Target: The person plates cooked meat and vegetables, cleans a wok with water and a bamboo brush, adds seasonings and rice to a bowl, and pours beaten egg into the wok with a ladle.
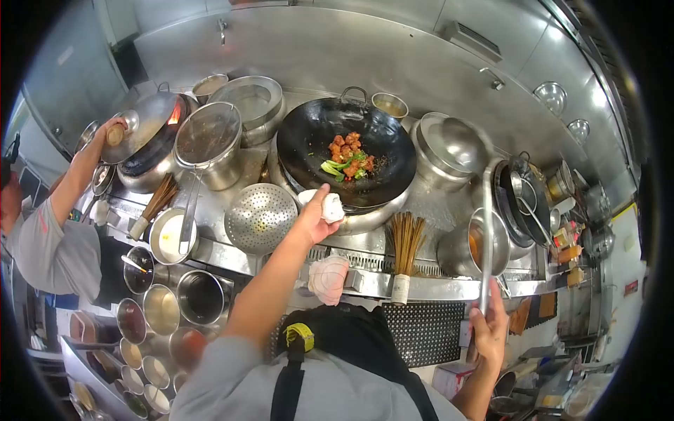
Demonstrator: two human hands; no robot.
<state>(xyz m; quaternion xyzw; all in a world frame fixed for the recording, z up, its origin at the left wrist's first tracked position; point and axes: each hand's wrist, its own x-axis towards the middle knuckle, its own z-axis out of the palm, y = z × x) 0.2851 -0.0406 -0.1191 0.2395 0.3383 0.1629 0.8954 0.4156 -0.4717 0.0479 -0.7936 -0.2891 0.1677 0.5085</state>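
Observation:
A large black wok sits on the burner in front of me, with browned food pieces and green vegetables inside. My left hand is closed on a white cloth at the wok's near edge. My right hand grips a long-handled metal ladle, whose round bowl is raised over the pot right of the wok. Left of my left hand lies a perforated strainer. A bamboo brush stands below the wok, and a pinkish cloth hangs at the counter edge.
At the left a co-worker's hand is at another wok with flame beside it. Lidded pots stand between the woks. Several containers fill the lower left. A deep pot and stacked dark pans are at the right.

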